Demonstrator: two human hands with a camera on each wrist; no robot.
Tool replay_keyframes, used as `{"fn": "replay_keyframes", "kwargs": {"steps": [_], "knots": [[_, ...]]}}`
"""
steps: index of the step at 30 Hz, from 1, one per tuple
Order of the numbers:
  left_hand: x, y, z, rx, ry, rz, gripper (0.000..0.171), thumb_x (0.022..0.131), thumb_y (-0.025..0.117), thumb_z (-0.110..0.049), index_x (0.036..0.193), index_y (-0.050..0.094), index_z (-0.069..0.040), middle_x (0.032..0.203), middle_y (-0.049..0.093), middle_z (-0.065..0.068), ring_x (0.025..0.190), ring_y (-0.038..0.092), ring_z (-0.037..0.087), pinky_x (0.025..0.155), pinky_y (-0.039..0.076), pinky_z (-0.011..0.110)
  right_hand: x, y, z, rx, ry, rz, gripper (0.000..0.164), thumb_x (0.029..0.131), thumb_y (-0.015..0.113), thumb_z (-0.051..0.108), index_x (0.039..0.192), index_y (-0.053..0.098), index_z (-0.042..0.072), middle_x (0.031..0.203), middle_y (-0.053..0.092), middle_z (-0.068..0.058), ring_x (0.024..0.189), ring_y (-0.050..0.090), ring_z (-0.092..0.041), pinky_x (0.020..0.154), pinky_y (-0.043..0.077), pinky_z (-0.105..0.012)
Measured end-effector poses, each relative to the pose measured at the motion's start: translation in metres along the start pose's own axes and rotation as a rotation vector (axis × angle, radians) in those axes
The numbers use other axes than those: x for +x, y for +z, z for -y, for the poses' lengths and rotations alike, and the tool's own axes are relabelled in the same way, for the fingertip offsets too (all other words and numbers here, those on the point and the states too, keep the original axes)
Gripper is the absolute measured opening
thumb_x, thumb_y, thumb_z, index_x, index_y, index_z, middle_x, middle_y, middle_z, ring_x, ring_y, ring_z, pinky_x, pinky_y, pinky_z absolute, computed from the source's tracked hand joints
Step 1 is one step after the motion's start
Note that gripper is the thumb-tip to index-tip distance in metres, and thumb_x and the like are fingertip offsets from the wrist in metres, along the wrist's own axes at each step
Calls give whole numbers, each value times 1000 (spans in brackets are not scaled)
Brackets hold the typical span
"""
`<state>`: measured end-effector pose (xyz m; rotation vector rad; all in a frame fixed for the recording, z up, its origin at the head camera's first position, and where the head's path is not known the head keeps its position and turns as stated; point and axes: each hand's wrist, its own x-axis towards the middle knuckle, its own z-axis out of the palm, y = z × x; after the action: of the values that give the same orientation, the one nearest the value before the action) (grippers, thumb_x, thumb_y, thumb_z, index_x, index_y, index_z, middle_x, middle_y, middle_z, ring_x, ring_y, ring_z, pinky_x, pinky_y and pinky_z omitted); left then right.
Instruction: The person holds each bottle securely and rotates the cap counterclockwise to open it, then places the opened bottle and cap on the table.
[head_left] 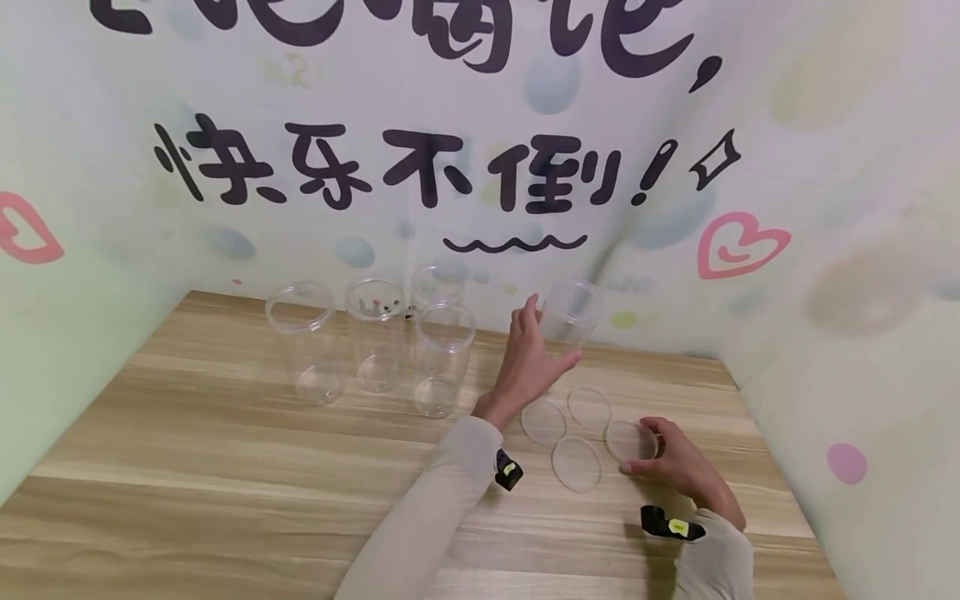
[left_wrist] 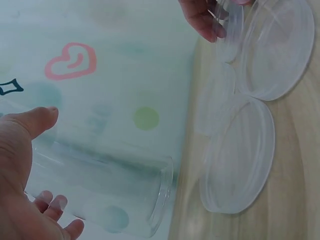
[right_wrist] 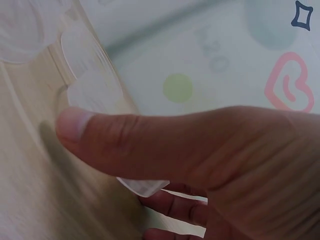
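Observation:
In the head view my left hand (head_left: 527, 360) grips a clear plastic cup (head_left: 576, 312) just above the back of the table. The left wrist view shows the thumb on one side of this cup (left_wrist: 107, 182) and the fingertips on the other. Lower right, my right hand (head_left: 686, 467) holds a clear round lid (head_left: 632, 442) by its edge between thumb and fingers. In the right wrist view the thumb covers most of that lid (right_wrist: 145, 187). Three more lids lie flat beside it: a left one (head_left: 543, 422), a back one (head_left: 589, 407) and a front one (head_left: 577, 464).
Several clear cups stand upright to the left, among them a leftmost cup (head_left: 303, 342) and a front cup (head_left: 444, 358). A printed wall sheet (head_left: 360, 233) rises behind the wooden table (head_left: 225, 467), and walls close in both sides.

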<state>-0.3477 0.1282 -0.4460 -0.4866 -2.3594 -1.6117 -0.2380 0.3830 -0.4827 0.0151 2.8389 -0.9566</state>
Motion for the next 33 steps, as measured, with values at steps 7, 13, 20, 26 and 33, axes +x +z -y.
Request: {"fn": "replay_keyframes", "kwargs": {"steps": [7,13,20,26,33], "knots": [[-11,-9,-7,-1,-19,-1,100,73,87,-34,151,30,-8,138,37,14,122,47,27,100,47,42,1,1,1,-21,-20,-15,79,73,89,23,131,47,-12,123,55,-25,103,51,-32,85,44,-35],[-25,-16,-10,-2,9,3,91,74,86,-38,145,37,-6,139,34,12,123,45,26,102,46,40,2,2,0,-24,-32,-18,78,72,90,21,130,49,-11,119,57,-23,100,51,-29,82,45,-32],[-39,-37,-14,-88,56,35,92,76,84,-36,147,33,-6,147,40,10,133,46,27,108,43,44,4,3,0,-47,-51,-3,81,72,90,21,131,47,-14,123,54,-27,104,51,-34,88,45,-45],[-51,-53,-13,-121,127,95,92,76,85,-34,147,32,-9,141,50,10,131,49,25,108,42,47,4,4,0,-49,-69,-19,80,70,90,18,130,47,-14,122,54,-28,102,51,-33,85,46,-41],[-61,-63,-12,-79,191,75,92,73,88,-37,142,34,-7,136,52,11,125,52,25,103,45,46,5,6,-2,-42,-61,-17,84,71,90,19,133,44,-13,123,51,-29,103,50,-34,85,45,-39]]}}
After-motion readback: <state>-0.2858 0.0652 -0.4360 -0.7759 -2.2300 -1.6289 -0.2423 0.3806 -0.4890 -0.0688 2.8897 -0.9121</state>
